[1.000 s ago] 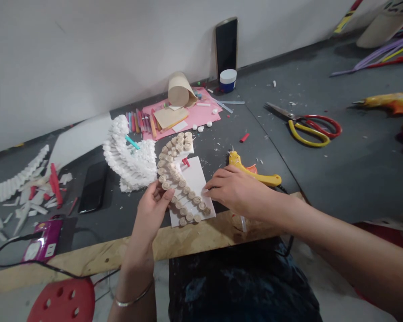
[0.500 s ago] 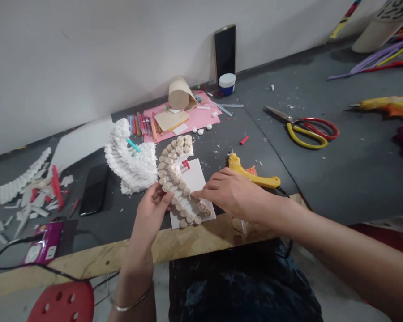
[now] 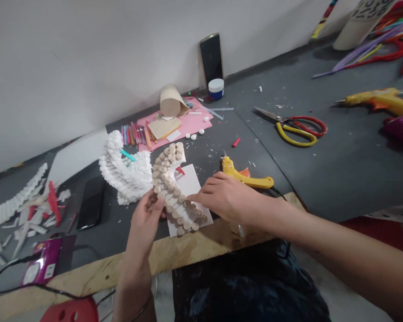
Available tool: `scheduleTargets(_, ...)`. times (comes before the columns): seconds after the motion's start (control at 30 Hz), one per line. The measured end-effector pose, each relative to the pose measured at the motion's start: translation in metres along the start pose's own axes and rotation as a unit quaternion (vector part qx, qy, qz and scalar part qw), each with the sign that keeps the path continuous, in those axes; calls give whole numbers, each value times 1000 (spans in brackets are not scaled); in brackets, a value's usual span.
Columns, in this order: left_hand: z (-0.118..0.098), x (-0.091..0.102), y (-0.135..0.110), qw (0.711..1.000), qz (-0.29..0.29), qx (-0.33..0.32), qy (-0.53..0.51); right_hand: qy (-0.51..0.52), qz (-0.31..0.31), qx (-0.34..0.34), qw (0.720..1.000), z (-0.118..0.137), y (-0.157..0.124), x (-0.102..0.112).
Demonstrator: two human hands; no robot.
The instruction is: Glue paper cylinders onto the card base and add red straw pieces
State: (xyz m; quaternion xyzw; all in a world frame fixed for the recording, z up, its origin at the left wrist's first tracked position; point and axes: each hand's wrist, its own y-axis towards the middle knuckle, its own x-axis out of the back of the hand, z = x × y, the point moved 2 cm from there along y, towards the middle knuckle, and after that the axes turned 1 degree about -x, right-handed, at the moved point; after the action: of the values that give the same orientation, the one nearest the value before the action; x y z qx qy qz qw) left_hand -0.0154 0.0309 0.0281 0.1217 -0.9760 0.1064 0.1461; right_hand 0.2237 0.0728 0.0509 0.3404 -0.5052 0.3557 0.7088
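over white card (image 3: 188, 179) | left grip (image 3: 146, 219) clamped on rolled-paper coil strip (image 3: 168, 179) | right grip (image 3: 225, 199) apart, touching it

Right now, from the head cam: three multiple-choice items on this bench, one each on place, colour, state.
1. Where is the yellow hot glue gun?
A. Held in the left hand
B. On the dark tabletop just past the right hand
C. On the pink sheet

2. What colours are the scissors' handles?
A. Both black
B. Both blue
C. One red, one yellow

3. How does the phone by the wall stand?
A. Leaning upright against the wall
B. Flat on its back
C. Held in a hand

1 B: the gun lies on the tabletop, beyond the fingers.
2 C: red and yellow loops show.
3 A: its base is down, its top against the wall.
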Motion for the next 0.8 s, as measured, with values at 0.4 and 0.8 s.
scheduleTargets(0.4,-36,3,19,963,-111,-158,187,78,-106,-164,978,-44,-11,27)
scheduleTargets(0.8,-46,9,21,950,-114,-193,216,10,3,-157,988,-70,63,13)
